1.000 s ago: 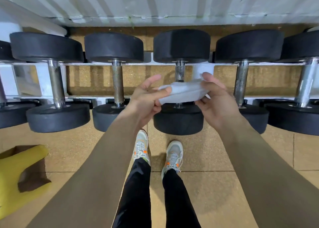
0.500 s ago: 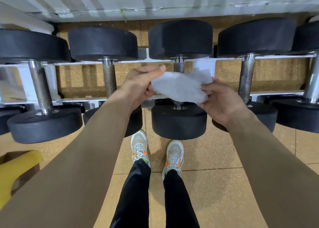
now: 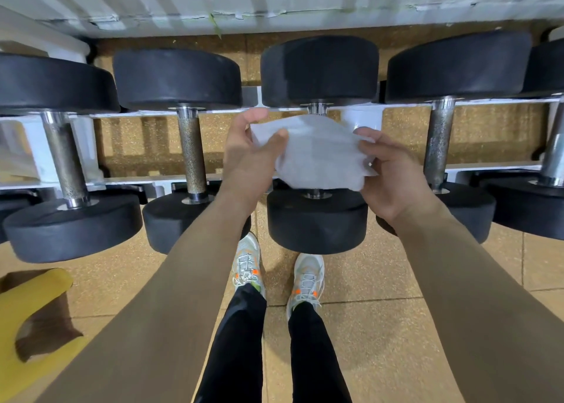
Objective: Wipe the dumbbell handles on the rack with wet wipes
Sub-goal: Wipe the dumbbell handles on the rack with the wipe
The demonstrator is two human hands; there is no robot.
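Left hand and right hand each pinch an edge of the wipe, spread above the middle dumbbell on the rack. It hides that handle; contact cannot be told. Wiping looks barely begun; other handles remain.

Wet wipe between both hands
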